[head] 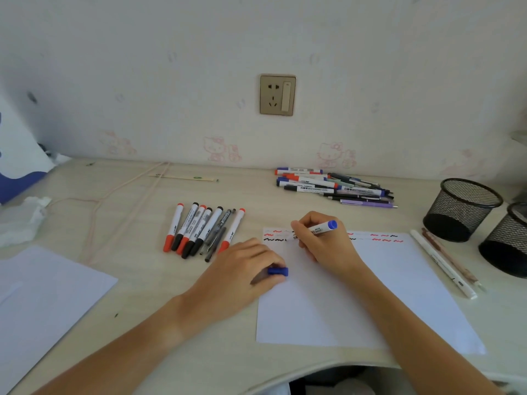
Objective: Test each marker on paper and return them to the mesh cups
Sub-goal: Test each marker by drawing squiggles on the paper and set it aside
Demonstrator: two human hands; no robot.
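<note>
The blue marker (319,230) is over the top of the paper (356,295), held tight in the right hand (322,240) fingers. The left hand (245,269) fingers pinch its blue cap (278,271). Two mesh cups (462,209) stand on the bench (128,223) at the right.

- Desk (137,283): pale wood-grain.
- Test sheet (370,295): on desk.
- Marker row (199,229): left of sheet.
- Marker pile (328,185): behind sheet.
- Mesh cups (462,209): right of sheet.
- Blank paper (42,295): far left of sheet.

Both forearms and hands (245,269) appear bare, seemingly without sleeves.
</note>
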